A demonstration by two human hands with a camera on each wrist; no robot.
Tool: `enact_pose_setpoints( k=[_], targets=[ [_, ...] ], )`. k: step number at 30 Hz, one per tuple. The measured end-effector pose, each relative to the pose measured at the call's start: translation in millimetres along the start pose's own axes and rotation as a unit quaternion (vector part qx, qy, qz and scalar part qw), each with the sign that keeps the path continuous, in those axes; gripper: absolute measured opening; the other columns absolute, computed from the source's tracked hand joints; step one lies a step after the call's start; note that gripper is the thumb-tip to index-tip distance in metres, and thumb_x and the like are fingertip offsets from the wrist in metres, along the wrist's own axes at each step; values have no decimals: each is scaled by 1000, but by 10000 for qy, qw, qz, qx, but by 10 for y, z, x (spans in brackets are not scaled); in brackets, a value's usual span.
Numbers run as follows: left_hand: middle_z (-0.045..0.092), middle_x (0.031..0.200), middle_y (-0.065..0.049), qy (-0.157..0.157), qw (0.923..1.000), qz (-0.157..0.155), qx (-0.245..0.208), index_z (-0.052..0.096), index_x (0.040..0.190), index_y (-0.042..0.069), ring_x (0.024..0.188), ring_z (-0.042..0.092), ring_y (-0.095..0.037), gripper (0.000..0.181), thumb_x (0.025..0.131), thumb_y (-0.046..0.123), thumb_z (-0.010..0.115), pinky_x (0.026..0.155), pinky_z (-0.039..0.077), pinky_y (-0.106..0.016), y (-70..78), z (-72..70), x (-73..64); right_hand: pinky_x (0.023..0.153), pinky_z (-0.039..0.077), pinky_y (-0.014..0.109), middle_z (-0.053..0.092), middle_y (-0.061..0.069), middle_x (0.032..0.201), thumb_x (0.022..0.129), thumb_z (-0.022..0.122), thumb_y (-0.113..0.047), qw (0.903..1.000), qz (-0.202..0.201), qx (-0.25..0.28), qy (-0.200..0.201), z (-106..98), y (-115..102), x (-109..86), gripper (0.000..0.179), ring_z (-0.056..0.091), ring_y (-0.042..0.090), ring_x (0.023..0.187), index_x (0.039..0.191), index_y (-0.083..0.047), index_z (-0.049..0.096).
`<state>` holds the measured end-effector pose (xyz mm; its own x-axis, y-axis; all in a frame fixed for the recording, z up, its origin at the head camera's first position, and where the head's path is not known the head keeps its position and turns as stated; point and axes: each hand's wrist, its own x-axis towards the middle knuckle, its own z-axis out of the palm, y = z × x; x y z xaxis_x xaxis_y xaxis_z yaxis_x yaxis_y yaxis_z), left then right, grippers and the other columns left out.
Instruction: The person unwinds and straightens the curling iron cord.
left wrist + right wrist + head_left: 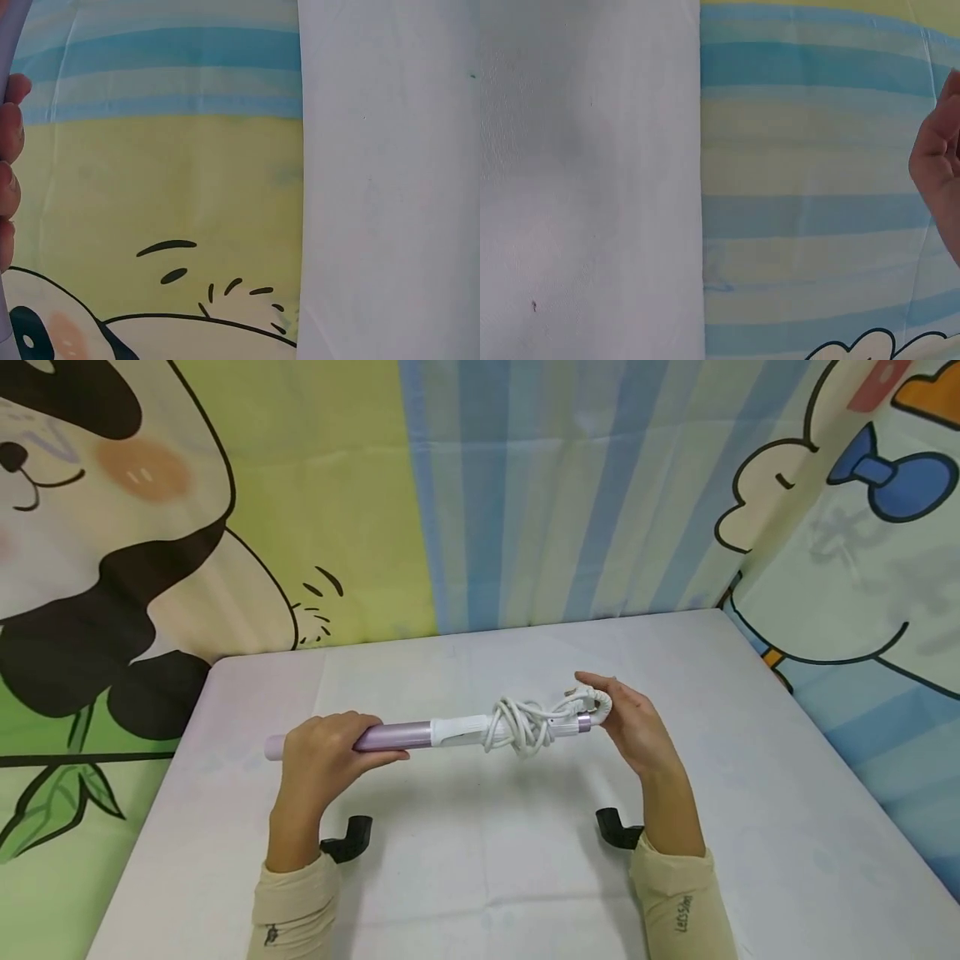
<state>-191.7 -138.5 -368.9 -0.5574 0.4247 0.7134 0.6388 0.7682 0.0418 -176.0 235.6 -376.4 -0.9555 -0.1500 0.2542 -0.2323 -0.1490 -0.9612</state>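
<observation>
A curling iron (393,737) with a lilac barrel and white handle is held level above the table in the head view. Its white power cord (517,727) is wound in loose loops around the handle. My left hand (324,758) grips the barrel near its left end, thumb along the near side. At the other end, the bent fingers of my right hand (628,720) hold the cord's loop. The left wrist view catches only the left fingertips (10,142) curled on the lilac barrel. Bent right fingers (932,150) show at the right wrist view's edge.
A white-covered table (480,868) lies below both hands. Behind it hangs a printed curtain (525,493) with stripes and cartoon animals, which continues along the right side. Black curved pieces (351,839) sit at both wrists.
</observation>
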Motion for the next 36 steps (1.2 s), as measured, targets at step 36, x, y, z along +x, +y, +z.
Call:
enact_pose_setpoints(
  k=[36],
  targets=[
    [65,61,-3,-182,9993,-227,227,68,75,9,44,50,-14,78,77,76,29,42,37,-25,47,-3,20,69,52,41,64,21,87,76,68,-1,7057,-3780,-5682,1905,459,75,68,18,62,34,77,92,7,65]
  ],
)
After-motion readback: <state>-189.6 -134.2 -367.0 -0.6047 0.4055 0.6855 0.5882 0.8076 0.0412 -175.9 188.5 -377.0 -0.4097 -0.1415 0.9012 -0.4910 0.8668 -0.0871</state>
